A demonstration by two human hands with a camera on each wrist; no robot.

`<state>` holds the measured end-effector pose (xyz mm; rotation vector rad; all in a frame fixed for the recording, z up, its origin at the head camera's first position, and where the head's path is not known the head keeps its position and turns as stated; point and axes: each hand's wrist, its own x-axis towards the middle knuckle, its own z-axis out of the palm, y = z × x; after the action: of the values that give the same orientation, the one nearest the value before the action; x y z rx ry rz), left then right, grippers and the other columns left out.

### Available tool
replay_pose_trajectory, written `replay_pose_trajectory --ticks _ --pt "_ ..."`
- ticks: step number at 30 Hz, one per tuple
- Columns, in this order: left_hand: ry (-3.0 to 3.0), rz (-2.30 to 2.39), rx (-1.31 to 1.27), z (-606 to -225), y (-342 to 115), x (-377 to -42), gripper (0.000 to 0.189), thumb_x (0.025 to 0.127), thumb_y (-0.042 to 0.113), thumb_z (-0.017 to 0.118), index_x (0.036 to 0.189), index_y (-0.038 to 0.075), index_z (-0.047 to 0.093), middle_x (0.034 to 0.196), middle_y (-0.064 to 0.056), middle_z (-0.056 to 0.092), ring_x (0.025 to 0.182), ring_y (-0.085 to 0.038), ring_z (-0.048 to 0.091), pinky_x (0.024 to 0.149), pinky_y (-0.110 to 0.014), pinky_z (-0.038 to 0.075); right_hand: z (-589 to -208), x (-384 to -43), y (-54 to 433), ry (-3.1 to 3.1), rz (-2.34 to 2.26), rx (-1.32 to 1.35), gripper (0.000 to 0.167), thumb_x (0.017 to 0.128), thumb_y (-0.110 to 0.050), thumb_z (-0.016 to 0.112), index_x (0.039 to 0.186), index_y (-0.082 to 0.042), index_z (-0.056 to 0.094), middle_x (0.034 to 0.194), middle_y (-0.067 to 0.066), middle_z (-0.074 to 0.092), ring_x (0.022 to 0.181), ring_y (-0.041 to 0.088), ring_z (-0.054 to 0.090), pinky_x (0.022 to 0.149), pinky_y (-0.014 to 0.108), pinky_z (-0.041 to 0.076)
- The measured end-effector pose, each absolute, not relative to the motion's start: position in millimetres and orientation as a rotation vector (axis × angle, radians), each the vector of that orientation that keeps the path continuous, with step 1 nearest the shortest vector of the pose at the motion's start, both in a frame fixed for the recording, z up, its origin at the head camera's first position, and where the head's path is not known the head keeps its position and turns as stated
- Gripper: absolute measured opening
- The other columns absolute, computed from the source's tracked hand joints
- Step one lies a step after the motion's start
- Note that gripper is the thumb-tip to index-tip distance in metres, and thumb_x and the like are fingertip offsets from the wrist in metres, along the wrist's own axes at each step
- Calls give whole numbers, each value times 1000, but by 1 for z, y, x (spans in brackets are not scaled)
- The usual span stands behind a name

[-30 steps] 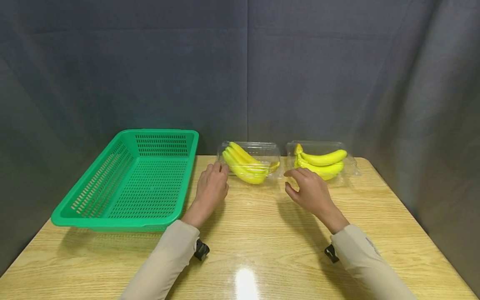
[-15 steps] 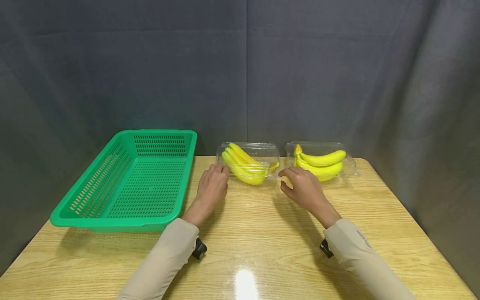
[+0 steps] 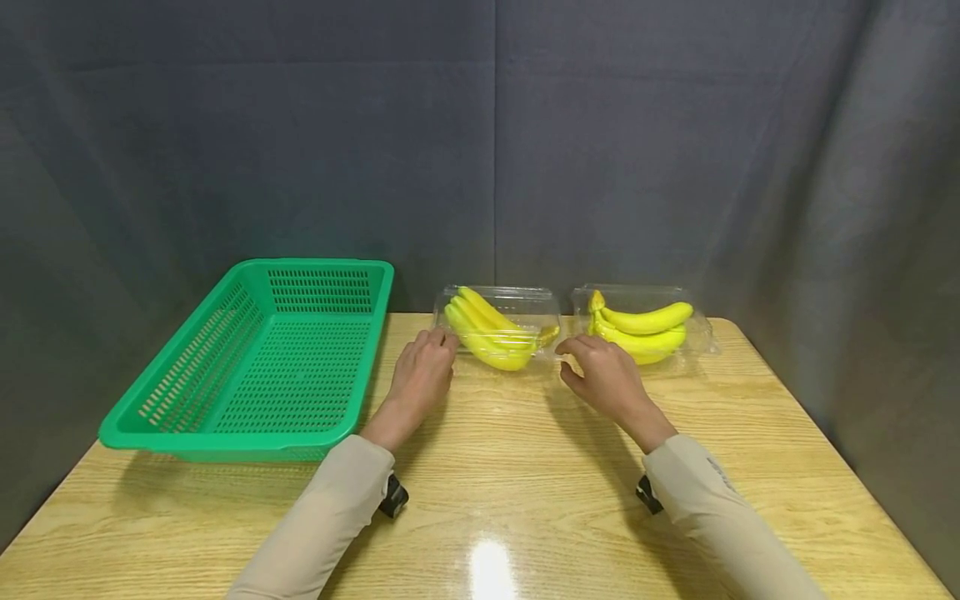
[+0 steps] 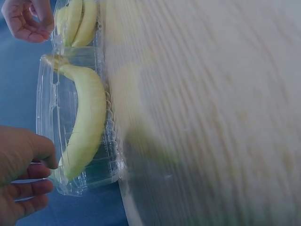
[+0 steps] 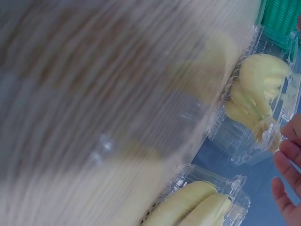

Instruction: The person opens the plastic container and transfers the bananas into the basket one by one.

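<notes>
A clear plastic clamshell with a bunch of bananas inside stands near the table's back edge in the head view. At its left end is my left hand, fingers loosely bent; in the left wrist view a fingertip meets the container's edge. My right hand is by its right front corner, fingers spread and slightly bent, thumb apart. The right wrist view shows those fingers beside the container's end; contact is hard to tell. A second clamshell holding bananas stands behind my right hand.
A green perforated plastic basket stands to the left, beside my left forearm. Dark grey cloth hangs behind the wooden table and at its sides.
My right hand has shifted a little left, closer to the left clamshell's right end. My left hand stays almost where it was. Both containers look unmoved.
</notes>
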<state>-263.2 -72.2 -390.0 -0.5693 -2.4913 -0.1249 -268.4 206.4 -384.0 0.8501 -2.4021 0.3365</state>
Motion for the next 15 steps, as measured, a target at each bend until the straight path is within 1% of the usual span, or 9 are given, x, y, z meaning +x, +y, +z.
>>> replay_pose_trajectory --ticks 2,8,15 --pt "-2485 -125 -574 -390 -73 -264 23 79 -2 74 101 0 68 93 -13 63 80 -28 58 61 -36 49 -385 -270 206 -2398 338 857 18 79 -2 73 96 -6 70 94 6 70 72 22 63 55 36 49" --pt "-2495 -130 -574 -390 -72 -266 22 78 -2 74 99 0 68 92 -12 63 79 -28 57 60 -36 49 -386 -271 204 -2397 336 861 19 78 0 74 95 -6 70 92 6 70 74 22 63 56 36 49" --pt "-2518 -119 -561 -391 -71 -268 22 79 -2 75 100 -1 68 91 -13 62 79 -27 57 61 -35 49 -382 -271 201 -2405 328 865 18 78 1 72 94 -6 70 91 5 70 76 23 64 57 37 50"
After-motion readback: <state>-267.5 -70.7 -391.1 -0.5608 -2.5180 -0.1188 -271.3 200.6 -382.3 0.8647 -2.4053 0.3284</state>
